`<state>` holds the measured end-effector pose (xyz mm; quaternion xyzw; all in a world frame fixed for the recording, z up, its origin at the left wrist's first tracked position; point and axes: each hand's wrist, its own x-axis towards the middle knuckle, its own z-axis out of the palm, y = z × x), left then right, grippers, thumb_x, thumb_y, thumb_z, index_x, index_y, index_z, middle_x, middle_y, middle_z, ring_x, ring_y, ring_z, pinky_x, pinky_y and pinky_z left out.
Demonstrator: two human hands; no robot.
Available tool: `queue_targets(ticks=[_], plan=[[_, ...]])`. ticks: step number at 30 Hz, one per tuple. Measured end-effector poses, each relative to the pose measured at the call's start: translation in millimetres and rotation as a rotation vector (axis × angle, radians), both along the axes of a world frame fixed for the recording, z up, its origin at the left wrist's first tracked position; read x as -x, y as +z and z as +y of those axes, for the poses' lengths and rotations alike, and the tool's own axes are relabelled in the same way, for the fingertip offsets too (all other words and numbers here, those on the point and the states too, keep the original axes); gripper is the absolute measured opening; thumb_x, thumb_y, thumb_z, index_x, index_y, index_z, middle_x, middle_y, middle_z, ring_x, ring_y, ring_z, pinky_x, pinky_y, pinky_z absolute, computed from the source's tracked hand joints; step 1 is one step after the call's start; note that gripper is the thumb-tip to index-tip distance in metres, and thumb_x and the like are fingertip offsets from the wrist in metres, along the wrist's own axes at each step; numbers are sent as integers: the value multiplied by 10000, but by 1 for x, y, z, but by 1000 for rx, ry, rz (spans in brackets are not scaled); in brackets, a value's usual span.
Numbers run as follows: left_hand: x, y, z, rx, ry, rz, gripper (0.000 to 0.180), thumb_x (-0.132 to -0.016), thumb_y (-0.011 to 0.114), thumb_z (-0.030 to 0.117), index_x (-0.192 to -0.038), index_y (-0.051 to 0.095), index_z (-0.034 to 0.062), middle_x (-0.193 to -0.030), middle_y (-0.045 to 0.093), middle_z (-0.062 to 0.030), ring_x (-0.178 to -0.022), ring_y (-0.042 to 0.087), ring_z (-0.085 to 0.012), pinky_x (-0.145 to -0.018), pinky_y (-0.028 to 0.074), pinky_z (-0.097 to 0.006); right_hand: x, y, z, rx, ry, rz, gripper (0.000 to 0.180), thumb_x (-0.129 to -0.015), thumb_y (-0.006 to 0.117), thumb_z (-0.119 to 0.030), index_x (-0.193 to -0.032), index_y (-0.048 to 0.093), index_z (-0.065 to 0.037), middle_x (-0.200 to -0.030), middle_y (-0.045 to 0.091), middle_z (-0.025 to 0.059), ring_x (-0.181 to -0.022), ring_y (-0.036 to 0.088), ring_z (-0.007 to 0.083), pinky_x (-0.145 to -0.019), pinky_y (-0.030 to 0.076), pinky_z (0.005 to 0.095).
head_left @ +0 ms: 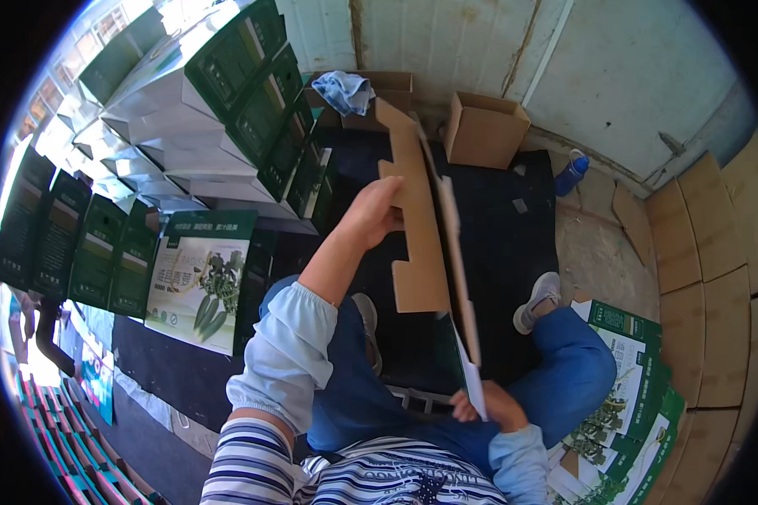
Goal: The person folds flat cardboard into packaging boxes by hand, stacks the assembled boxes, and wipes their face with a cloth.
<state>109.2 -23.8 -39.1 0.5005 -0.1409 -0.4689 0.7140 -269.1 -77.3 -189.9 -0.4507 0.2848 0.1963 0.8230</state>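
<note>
A flat, unfolded brown corrugated cardboard box blank with green printed outer face (421, 227) stands on edge at the centre, running from 12 o'clock down toward 6 o'clock over the person's lap. The left hand (377, 210) grips its notched left edge about halfway up, fingers wrapped round the board. The right hand (488, 404) is closed on the blank's lower end, at 5 o'clock from the left hand. Under it lies a black floor mat (505, 244), with a grey sneaker (537, 301) at 3 o'clock. At 10 o'clock rises a stack of folded white-and-green cartons (219, 109). At 12 o'clock sit a small open brown cardboard box (484, 130) and a blue cloth (345, 91); a blue plastic bottle (571, 172) lies at 1 o'clock. Flat green printed sheets (632, 396) pile at 4 o'clock.
</note>
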Motion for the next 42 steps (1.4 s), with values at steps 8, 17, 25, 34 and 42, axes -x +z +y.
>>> queue_targets(ticks=[8, 17, 25, 34, 42], plan=[[19, -19, -9, -178, -169, -280, 373, -899, 365, 276, -1104, 513, 2, -973, 603, -106, -839, 614, -212, -727, 504, -336, -127, 172, -47, 1266, -186, -371, 438, -853, 546, -316, -1121, 516, 30, -847, 609, 116, -682, 600, 175, -593, 469, 275], [25, -48, -13, -61, 0, -970, 307, -804, 487, 108, -1088, 489, -9, -913, 600, -122, -815, 596, -205, -720, 478, -319, -184, 118, -63, 1487, -40, -288, 347, -816, 484, -254, -1020, 562, 16, -841, 605, 265, -815, 579, 419, -739, 464, 459], [64, -20, 10, -319, -43, -1688, 629, -683, 521, 26, -1269, 316, -75, -1076, 500, -213, -703, 612, -332, -598, 515, -376, -181, 154, -135, 1585, -139, -28, 347, -792, 484, -243, -1032, 572, -8, -868, 603, 266, -855, 576, 409, -771, 453, 460], [87, -46, -28, -704, -285, -1879, 734, -689, 584, 134, -1303, 269, -117, -1259, 400, -308, -650, 658, -254, -481, 515, -288, -205, 122, -149, 1770, -110, 4, 406, -788, 529, -214, -1123, 496, 13, -1009, 589, 237, -936, 566, 377, -818, 446, 434], [98, -42, -50, -761, -473, -1802, 741, -727, 573, 169, -1328, 232, -100, -1298, 315, -359, -725, 660, -330, -550, 537, -326, -206, 116, -158, 2230, -484, -240, 391, -776, 562, -134, -1136, 468, -15, -913, 590, 155, -948, 546, 323, -845, 440, 405]])
